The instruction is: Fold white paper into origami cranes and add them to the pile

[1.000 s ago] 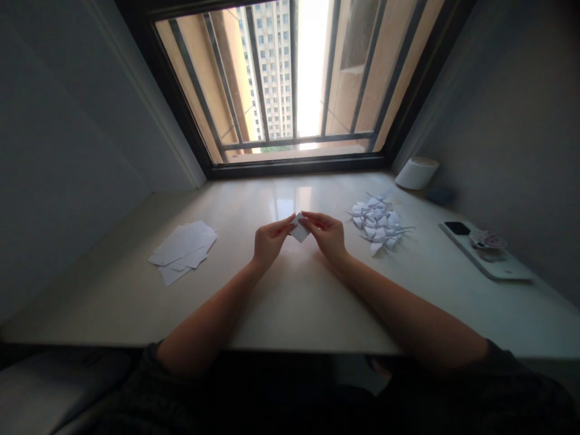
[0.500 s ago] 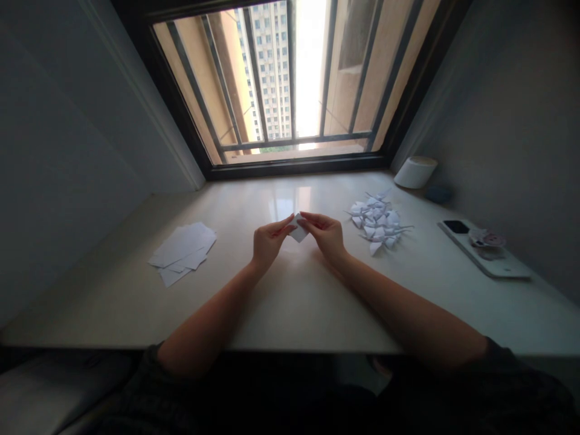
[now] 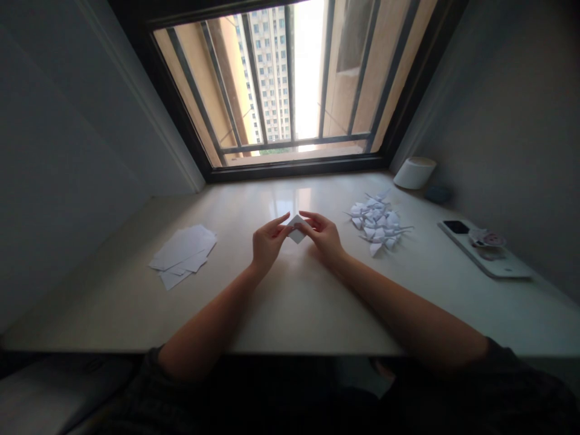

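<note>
Left hand and right hand pinch small white paper between them. Looks like a folding step, detail too small to tell; next press likely needs edges aligned. Folded pieces right of grip, loose sheets left.

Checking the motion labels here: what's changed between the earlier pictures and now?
The left hand's index finger has opened away from the folded paper, leftward; the right hand's thumb has slid left across it. Both hands still hold it. Unchanged: the paper stack and the heap of folded pieces.
</note>
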`<state>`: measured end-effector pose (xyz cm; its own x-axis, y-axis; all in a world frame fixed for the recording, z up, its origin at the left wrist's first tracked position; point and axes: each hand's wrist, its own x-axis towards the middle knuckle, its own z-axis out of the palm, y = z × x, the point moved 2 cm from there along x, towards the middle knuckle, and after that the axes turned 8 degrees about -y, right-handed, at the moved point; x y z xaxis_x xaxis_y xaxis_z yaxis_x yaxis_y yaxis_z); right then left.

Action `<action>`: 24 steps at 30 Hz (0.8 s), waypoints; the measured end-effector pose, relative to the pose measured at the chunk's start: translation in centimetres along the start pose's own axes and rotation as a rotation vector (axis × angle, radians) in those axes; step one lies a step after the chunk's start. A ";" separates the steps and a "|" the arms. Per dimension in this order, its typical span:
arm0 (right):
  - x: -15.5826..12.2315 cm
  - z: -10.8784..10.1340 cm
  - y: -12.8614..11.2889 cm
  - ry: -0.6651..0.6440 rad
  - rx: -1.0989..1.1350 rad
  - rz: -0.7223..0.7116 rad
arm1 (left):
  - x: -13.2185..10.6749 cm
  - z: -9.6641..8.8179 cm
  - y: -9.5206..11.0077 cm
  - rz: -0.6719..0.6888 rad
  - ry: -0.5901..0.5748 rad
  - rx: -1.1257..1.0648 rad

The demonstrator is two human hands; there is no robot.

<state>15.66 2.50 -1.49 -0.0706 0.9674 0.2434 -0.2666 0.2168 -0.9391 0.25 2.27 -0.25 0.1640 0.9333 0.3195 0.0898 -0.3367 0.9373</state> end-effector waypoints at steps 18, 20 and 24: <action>0.2 -0.6 0.2 0.034 -0.147 0.014 | 0.2 0.1 -0.9 -0.272 -0.136 -0.201; 0.2 -0.6 0.1 0.037 -0.172 0.023 | 0.2 0.1 -0.8 -0.275 -0.105 -0.210; 0.2 -0.5 -0.2 -0.019 -0.263 0.065 | 0.1 0.0 -0.5 -0.283 -0.055 -0.241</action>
<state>16.14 2.71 -1.40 -0.0982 0.9782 0.1827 -0.0024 0.1834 -0.9830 0.24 2.55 -0.69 0.2192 0.9748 0.0414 -0.0935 -0.0213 0.9954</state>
